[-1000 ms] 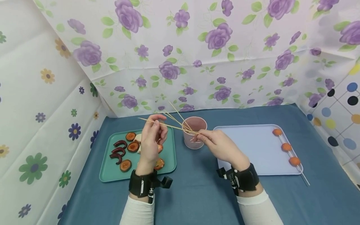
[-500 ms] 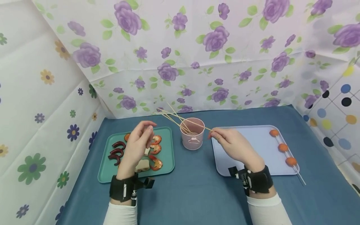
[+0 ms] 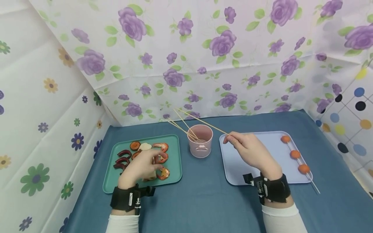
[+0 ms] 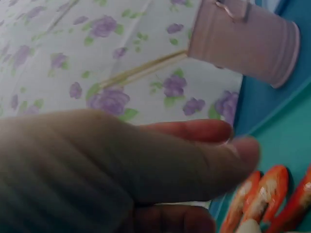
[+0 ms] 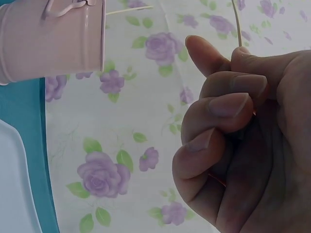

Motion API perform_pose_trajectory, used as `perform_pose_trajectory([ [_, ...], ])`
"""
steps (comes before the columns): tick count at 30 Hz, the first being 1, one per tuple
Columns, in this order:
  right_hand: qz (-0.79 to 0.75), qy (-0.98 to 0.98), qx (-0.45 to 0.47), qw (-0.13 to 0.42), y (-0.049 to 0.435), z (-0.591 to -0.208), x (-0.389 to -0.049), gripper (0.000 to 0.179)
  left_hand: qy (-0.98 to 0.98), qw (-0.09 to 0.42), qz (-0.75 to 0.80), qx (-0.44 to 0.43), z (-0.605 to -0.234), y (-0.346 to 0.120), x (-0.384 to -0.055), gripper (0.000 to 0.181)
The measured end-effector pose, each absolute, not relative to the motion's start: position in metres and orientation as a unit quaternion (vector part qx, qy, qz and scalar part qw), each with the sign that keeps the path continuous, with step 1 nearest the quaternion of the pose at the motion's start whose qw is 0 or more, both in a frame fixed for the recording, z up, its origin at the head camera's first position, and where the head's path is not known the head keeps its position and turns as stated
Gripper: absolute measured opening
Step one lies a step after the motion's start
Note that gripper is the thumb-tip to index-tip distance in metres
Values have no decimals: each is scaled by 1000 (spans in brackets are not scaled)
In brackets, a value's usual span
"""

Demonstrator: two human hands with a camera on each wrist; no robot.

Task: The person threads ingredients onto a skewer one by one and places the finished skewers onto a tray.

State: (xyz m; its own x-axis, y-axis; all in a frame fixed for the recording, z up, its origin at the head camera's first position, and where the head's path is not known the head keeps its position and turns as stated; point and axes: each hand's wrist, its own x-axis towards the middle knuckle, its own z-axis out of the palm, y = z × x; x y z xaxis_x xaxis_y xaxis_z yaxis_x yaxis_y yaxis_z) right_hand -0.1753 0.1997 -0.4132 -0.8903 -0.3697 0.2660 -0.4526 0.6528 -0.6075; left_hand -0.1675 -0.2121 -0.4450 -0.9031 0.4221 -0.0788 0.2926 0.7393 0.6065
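My right hand (image 3: 252, 152) pinches a thin wooden skewer (image 3: 204, 122) near one end, over the white tray (image 3: 247, 171). The skewer slants up and left past the pink bucket (image 3: 201, 149); in the right wrist view, the other fingers (image 5: 204, 150) are curled in. My left hand (image 3: 142, 166) hovers low over the green tray (image 3: 110, 184), thumb and fingers apart, nearest to the shrimp (image 3: 163, 174). Nothing shows between them. It hides part of the food. In the left wrist view, several shrimp (image 4: 267, 189) lie just beyond the thumb.
Several spare skewers (image 3: 182, 121) lean out of the bucket. On the green tray also lie dark red curved pieces (image 3: 123, 153), round brown slices (image 3: 135, 145) and a pale piece (image 3: 145, 147). A skewer with orange balls (image 3: 295, 154) rests along the white tray's right side.
My left hand has let go of the skewer's far end and moved left and down over the green tray. My right hand has carried the skewer to the right, away from the bucket.
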Motion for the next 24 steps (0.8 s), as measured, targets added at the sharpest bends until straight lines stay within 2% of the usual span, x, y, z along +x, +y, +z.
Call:
perform_pose_trajectory([
  [3,351,-906,229,59,200,-414,-174,29,930,149,289,172,-453,-212,-167,39],
  [7,352,-903,236,67,200,-416,-175,27,930,169,289,153,-461,-212,-167,42],
  [13,351,-903,237,73,201,-416,-177,28,941,161,263,141,-467,-207,-169,38],
  [19,354,-903,233,72,202,-416,-177,29,949,144,234,153,-467,-201,-171,25],
  [24,353,-902,235,80,202,-416,-177,29,955,137,213,156,-469,-199,-173,22],
])
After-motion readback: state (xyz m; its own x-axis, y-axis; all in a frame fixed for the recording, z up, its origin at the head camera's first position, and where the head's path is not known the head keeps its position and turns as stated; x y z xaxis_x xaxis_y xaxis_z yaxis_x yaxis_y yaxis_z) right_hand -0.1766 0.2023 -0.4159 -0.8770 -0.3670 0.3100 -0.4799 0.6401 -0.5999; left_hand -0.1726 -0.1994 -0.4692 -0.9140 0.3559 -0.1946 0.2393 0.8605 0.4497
